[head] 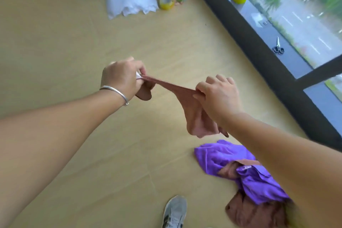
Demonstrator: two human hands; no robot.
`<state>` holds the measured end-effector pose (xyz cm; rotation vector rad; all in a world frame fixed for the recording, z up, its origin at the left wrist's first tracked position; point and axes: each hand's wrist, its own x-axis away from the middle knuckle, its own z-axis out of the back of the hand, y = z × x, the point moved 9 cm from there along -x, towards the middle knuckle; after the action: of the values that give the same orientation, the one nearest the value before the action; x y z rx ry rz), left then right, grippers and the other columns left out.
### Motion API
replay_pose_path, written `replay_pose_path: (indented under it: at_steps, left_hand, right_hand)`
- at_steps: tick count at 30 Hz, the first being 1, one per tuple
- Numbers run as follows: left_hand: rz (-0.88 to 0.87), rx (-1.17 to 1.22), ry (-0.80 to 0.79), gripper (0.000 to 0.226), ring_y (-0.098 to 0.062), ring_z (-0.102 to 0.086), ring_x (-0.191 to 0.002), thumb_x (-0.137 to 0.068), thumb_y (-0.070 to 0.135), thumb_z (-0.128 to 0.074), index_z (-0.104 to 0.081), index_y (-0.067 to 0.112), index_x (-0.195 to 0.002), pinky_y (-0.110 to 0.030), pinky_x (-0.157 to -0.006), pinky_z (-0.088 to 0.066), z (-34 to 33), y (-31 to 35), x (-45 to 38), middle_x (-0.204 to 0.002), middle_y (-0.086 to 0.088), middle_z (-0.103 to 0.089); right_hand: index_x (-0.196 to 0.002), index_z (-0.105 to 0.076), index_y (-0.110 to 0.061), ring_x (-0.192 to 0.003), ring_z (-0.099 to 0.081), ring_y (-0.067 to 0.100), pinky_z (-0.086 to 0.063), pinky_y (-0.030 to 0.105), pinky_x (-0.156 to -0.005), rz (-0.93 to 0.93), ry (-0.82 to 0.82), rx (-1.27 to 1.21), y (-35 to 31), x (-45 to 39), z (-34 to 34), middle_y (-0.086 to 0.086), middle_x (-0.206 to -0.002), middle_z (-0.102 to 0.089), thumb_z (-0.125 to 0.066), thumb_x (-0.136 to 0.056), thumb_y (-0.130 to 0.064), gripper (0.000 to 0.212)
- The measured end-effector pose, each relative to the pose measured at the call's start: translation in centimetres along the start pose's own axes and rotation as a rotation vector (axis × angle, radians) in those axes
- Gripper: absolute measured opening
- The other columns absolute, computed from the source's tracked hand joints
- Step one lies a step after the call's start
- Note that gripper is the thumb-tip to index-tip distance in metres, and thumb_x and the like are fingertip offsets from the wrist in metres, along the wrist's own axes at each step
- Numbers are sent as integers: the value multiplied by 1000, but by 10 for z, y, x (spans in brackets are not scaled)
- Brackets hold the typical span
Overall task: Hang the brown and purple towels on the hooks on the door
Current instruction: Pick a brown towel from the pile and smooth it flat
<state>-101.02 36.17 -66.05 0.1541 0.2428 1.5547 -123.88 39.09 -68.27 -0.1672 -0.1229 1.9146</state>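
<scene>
- One end of a brown towel (177, 88), where a small white tag shows, is pinched by the left hand (122, 77).
- The cloth is stretched taut in mid-air above the floor; it is judged light, soft and limp, best taken along an edge.
- Its other end is gripped by the right hand (218, 96), the rest hanging down.
- Purple towels (222, 155) and more brown ones are heaped on the floor below; no door or hooks are seen.

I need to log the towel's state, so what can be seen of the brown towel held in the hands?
The brown towel is soft, thin-looking reddish-brown cloth, held in the air above the floor. The left hand pinches one end beside a small white tag; the right hand grips further along. The edge between them is pulled taut and the rest hangs bunched below.
</scene>
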Motion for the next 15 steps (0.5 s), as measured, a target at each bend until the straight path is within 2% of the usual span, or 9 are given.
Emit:
replay_pose_path:
  at_steps: [3,5,8,11,13,15]
  left_hand:
    - [7,68,158,3,-29,-55,-70,-75,27,-71,-68,25,-75,-29,-60,-31,78,-40,2,-78,0,-58]
    - [-36,112,221,4,-27,-57,-71,-72,21,-70,-68,23,-75,-30,-60,-39,117,-56,18,-81,1,-63]
    - [-160,104,257,6,-27,-56,-67,-69,16,-70,-67,18,-73,-29,-64,-43,144,-61,55,-71,3,-63]
    - [-249,98,240,5,-26,-57,-64,-70,12,-66,-67,15,-73,-29,-69,-45,132,-53,103,-70,3,-64]
    - [-261,120,202,7,-24,-59,-64,-75,16,-60,-67,16,-74,-36,-77,-50,104,-42,136,-70,4,-65]
    - [-233,136,140,9,-22,-61,-64,-76,20,-59,-68,17,-76,-37,-82,-50,63,-29,172,-69,5,-65]
  right_hand:
    - [-84,-69,-22,-85,-46,26,-28,34,-73,20,84,-90,-47,-39,41,-1,-85,-56,-47,-91,-42,31]
    - [-91,-71,-25,-94,-45,24,-30,33,-77,27,38,-114,-72,-56,50,-2,-95,-58,-53,-93,-41,24]
    - [-96,-72,-30,-102,-47,22,-39,36,-86,35,-48,-161,-98,-57,43,-4,-103,-60,-55,-93,-40,20]
    - [-114,-65,-27,-104,-49,26,-42,38,-87,72,-127,-59,-111,-31,17,0,-106,-61,-53,-93,-35,25]
    - [-112,-66,-28,-107,-49,26,-42,37,-88,62,-197,-21,-107,-6,-11,1,-107,-60,-53,-92,-30,24]
    - [-107,-68,-31,-111,-48,24,-41,36,-89,53,-327,3,-98,27,-50,0,-112,-59,-53,-92,-31,21]
